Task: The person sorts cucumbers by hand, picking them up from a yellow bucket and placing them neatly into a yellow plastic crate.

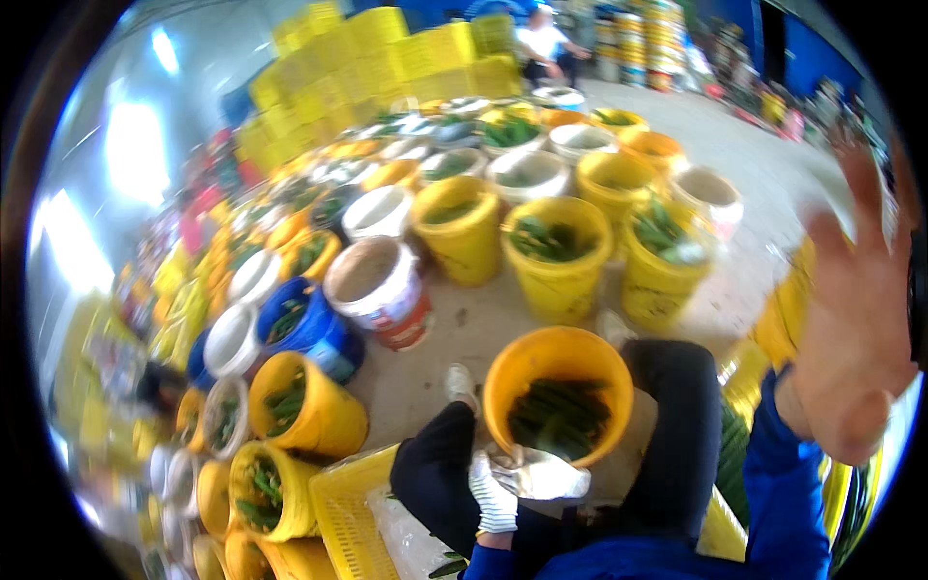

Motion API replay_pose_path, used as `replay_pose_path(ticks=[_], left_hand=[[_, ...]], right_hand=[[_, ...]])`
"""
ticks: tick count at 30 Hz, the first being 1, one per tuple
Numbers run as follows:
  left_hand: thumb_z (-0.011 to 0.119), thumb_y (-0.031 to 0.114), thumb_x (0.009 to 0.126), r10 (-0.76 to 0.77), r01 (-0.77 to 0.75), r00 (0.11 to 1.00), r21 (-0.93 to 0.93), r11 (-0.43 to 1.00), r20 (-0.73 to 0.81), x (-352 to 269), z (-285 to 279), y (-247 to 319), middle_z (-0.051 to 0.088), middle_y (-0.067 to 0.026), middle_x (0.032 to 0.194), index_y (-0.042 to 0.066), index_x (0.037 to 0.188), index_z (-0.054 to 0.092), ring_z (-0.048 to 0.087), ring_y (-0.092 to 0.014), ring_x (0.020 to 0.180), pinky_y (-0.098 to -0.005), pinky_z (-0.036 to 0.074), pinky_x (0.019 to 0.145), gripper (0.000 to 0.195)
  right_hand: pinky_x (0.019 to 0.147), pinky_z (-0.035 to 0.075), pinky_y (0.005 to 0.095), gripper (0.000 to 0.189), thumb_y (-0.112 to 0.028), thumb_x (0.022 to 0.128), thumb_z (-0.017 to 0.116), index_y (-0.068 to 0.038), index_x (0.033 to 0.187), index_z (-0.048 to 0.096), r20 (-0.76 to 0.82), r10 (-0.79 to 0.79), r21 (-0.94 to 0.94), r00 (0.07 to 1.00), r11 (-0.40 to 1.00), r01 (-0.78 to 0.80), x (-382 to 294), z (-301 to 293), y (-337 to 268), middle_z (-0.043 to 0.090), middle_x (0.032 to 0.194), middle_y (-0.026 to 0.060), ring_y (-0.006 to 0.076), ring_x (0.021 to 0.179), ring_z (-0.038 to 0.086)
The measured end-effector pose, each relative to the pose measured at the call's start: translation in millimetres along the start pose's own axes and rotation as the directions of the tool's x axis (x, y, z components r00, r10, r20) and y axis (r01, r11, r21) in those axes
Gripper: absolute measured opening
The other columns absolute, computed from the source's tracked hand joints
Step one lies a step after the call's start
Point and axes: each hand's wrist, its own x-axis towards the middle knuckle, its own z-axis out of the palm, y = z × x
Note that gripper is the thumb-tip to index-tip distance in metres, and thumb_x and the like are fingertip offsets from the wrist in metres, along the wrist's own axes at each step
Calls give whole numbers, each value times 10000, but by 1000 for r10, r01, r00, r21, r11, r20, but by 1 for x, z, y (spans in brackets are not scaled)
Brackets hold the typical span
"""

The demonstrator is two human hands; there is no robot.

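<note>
An orange-yellow plastic bucket (495, 377) stands between the person's knees, with long dark green vegetables (558, 420) inside, their kind not clear. My left hand (495, 496), in a white striped knit glove, is at the bucket's near rim and grips a crumpled white cloth or glove (547, 475). My right hand (855, 312) is bare and raised at the far right, fingers spread, close to the camera and blurred, with nothing seen in it. The blue right sleeve reaches up to it. Both legs are in dark trousers.
Yellow buckets (558, 279) with green vegetables, white buckets (377, 210) and a blue bucket (290, 312) crowd ahead and left. A yellow crate (348, 533) lies by the left thigh. Yellow crates (435, 61) are stacked behind. A person (545, 43) sits at the back.
</note>
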Motion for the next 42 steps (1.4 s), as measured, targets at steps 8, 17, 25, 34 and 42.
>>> replay_pose_path(ticks=[8, 17, 25, 34, 42], left_hand=[[579, 330, 913, 68, -71, 990, 23, 997, 125, -5, 4, 5, 541, -55, 669, 43, 783, 569, 564, -212, 664, -363, 487, 695, 315], [599, 310, 897, 29, -28, 998, -9, 1000, 61, -10, 4, 9, 510, -44, 623, 20, 890, 614, 487, -186, 590, -329, 444, 630, 290], [595, 315, 910, 36, -29, 997, 113, 993, -62, -14, -1, 11, 518, -22, 640, -17, 974, 604, 489, -127, 601, -259, 432, 641, 338], [593, 289, 913, -37, 38, 999, 24, 999, -35, -5, 22, -11, 534, -60, 644, -19, 939, 594, 505, -169, 615, -301, 438, 623, 309], [540, 265, 954, 64, -60, 998, 294, 954, -3, -6, 12, -3, 589, -33, 777, 24, 1063, 623, 555, -101, 695, -238, 473, 649, 277]], right_hand=[[1004, 314, 328, 279, -251, 920, 458, -14, 1043, 540, -129, -41, 113, 991, 992, 56, 40, -39, -19, 539, 1175, 110, 199, 1117, 464], [1026, 304, 333, 292, -264, 925, 442, -14, 1045, 534, -308, -50, 150, 950, 984, 100, 30, -111, -17, 533, 1192, 113, 204, 1137, 456], [1045, 296, 338, 303, -275, 929, 428, -14, 1047, 528, -295, -36, 193, 955, 976, 97, 32, -112, -8, 528, 1207, 116, 209, 1156, 448], [1066, 286, 344, 317, -288, 934, 412, -14, 1050, 522, -60, 65, 387, 996, 921, -37, 47, -39, -1, 521, 1223, 119, 214, 1176, 440], [1085, 277, 349, 329, -299, 938, 397, -14, 1052, 516, 874, 216, 457, 436, -53, -888, -109, 238, 94, 516, 1238, 122, 218, 1194, 433]])
